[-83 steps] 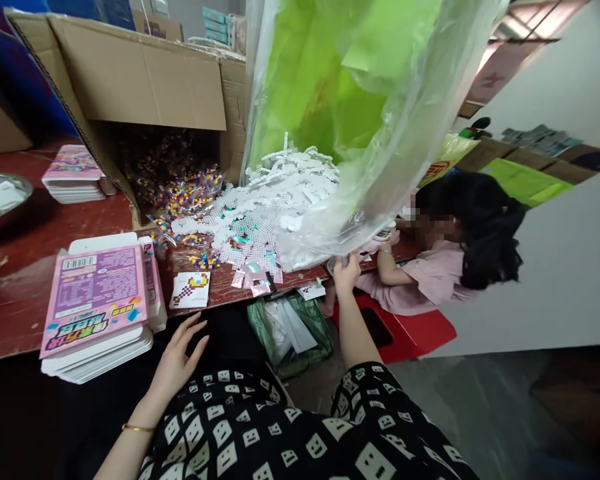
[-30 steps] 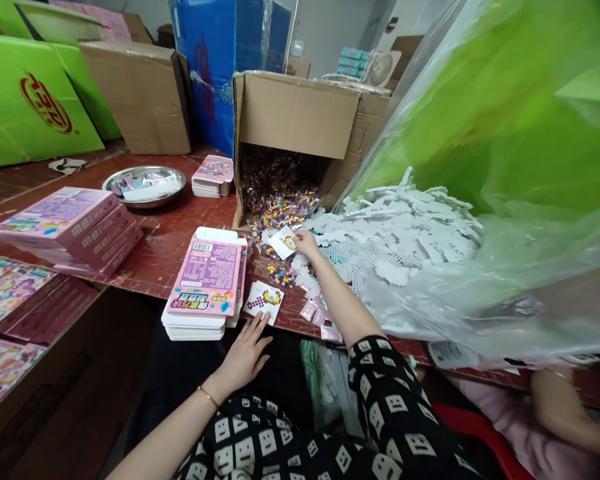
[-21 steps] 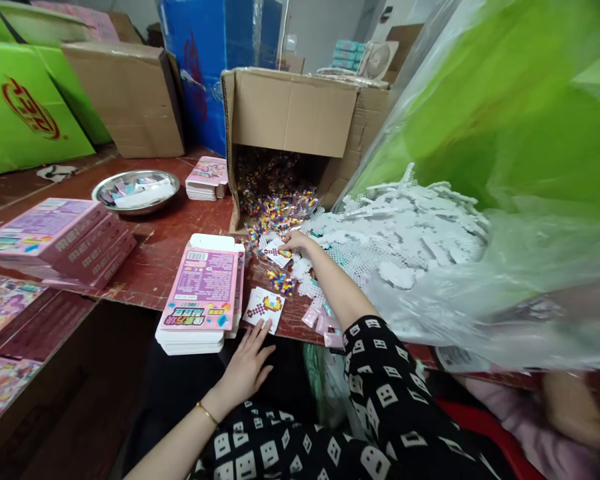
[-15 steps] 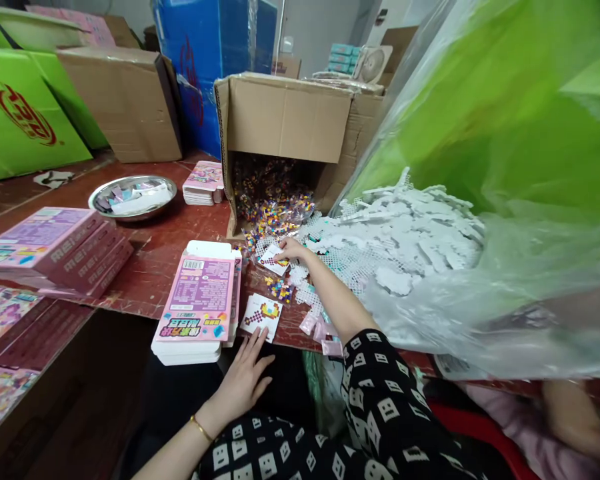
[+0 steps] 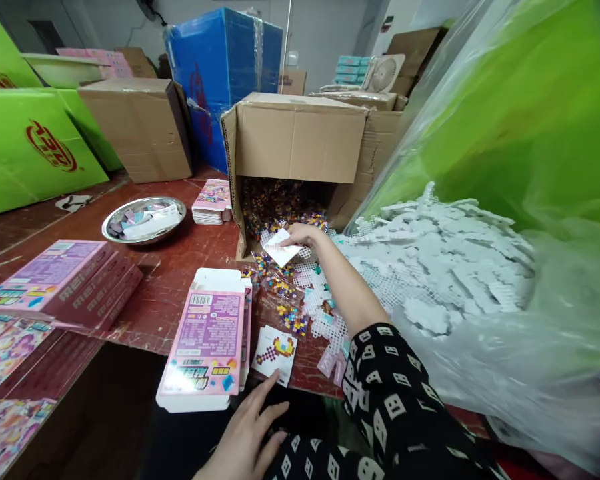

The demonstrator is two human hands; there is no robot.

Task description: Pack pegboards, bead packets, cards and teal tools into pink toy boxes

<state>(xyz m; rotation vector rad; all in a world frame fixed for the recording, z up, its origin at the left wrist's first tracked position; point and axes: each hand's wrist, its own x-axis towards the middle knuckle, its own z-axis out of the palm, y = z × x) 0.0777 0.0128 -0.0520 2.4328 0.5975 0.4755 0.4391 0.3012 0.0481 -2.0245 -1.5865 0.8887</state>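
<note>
At the mouth of the tipped cardboard box (image 5: 293,143), the right hand (image 5: 303,235) pinches a small white card (image 5: 280,249) by its upper right edge, thumb and fingers closed on it, the card tilted with its long axis running down and to the left. It hangs just above the spill of coloured bead packets (image 5: 285,287) and white mesh pegboards (image 5: 325,320) on the red table (image 5: 165,280). The right hand is the nearer one by far; the left hand (image 5: 247,433) lies well apart at the table's near edge, fingers spread and holding nothing, its fingertip at the lower edge of a printed pattern card (image 5: 274,347). Just left of that card sits a stack of flat pink cartons (image 5: 205,340). To the right, a clear plastic bag (image 5: 505,320) spills a heap of white pegboard pieces. Farther left stand a steel bowl (image 5: 144,219) and more pink boxes (image 5: 63,280).
</note>
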